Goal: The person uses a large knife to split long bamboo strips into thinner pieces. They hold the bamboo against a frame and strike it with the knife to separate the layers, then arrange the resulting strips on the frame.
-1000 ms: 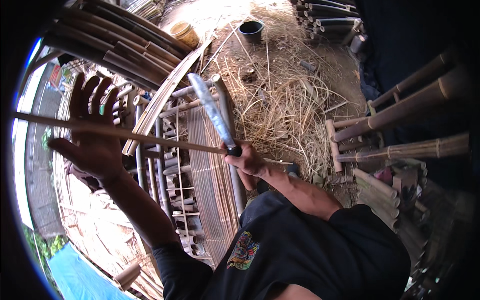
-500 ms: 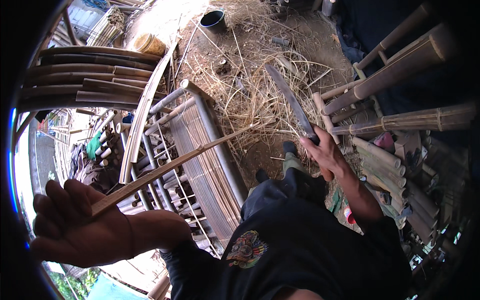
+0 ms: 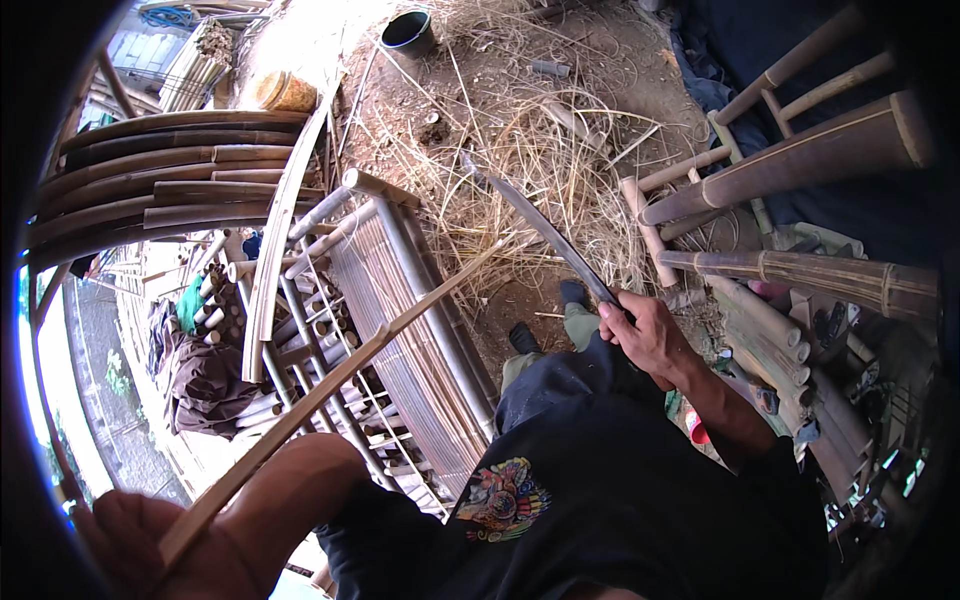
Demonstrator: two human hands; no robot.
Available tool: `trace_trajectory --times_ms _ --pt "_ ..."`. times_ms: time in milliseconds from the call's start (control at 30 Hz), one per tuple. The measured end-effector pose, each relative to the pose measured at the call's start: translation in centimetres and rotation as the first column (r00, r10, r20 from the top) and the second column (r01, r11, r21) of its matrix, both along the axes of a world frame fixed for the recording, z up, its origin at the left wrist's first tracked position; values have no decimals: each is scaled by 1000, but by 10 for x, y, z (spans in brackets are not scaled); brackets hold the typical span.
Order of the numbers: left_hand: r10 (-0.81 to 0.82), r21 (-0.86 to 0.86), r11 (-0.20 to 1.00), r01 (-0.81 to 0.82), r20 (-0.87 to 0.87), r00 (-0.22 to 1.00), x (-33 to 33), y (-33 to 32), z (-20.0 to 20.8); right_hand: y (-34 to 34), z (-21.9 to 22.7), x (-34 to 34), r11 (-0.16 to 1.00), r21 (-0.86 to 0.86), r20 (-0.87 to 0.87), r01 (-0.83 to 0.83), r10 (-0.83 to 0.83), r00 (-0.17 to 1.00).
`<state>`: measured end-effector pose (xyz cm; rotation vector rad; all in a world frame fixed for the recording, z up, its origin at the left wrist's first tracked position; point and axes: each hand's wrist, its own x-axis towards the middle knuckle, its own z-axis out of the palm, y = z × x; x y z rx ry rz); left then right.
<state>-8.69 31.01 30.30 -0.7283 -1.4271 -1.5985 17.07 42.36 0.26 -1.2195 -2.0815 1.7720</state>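
Observation:
My left hand [image 3: 150, 545] is at the lower left, closed around the near end of a long bamboo strip [image 3: 330, 378]. Its fingertips are dim and partly lost at the picture's dark rim. The strip slants up and to the right across a slatted bamboo bench [image 3: 405, 330], and its thin far end reaches over the straw-like shavings. In my right hand [image 3: 650, 335] is the handle of a machete [image 3: 548, 232], mostly hidden by the fingers. Its long dark blade points up and to the left, near the strip's far end; I cannot tell whether they touch.
Bamboo shavings [image 3: 560, 180] litter the dirt floor ahead, with a black bucket [image 3: 410, 35] beyond. Split bamboo lengths [image 3: 180, 165] are stacked at left, where a pale split pole [image 3: 290, 220] leans. Bamboo frames [image 3: 790, 170] stand at right, above more poles [image 3: 765, 320].
My left hand has moved down toward the near left with the bamboo strip. The machete has swung left and tilted lower, its tip now over the shavings. The whole view has shifted slightly.

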Motion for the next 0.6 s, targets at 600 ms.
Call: trace_trajectory --times_ms 600 --pt "-756 131 647 751 -16 654 20 -60 -135 -94 82 -97 813 421 25 -403 433 901"
